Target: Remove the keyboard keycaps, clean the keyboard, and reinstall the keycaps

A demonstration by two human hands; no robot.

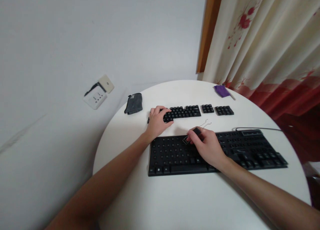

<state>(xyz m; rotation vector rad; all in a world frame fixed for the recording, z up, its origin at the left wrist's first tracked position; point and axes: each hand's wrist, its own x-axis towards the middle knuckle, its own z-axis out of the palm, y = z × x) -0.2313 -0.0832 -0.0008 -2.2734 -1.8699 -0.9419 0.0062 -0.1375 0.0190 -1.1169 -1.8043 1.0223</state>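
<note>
- Keyboard point(165, 151) lies flat on the white round table point(150, 203), spacebar edge toward the person; its left part shows bare key posts, spacebar row capped.
- Right hand point(206, 145): over the keyboard's middle, fingers closed around a dark-handled puller point(197, 131); wire ends poke out past the keyboard's far edge.
- Left hand point(158, 120): beyond the keyboard's far left corner, bent fingers over one end of the loose keycaps point(183, 112). Fingertips partly hidden, cannot tell if a cap is pinched.
- Loose keycaps sit in tidy rows beyond the keyboard; two smaller cap blocks point(207, 108) point(224, 110) alongside, also beyond it.
- Gray pouch point(134, 103) past the keyboard's far left corner; purple cloth point(222, 91) well beyond its far edge.
- Handling, judged: left touch best kept light so rows don't scatter; puller best held clear of bare posts, wires square to any cap, pull straight, no twisting.
</note>
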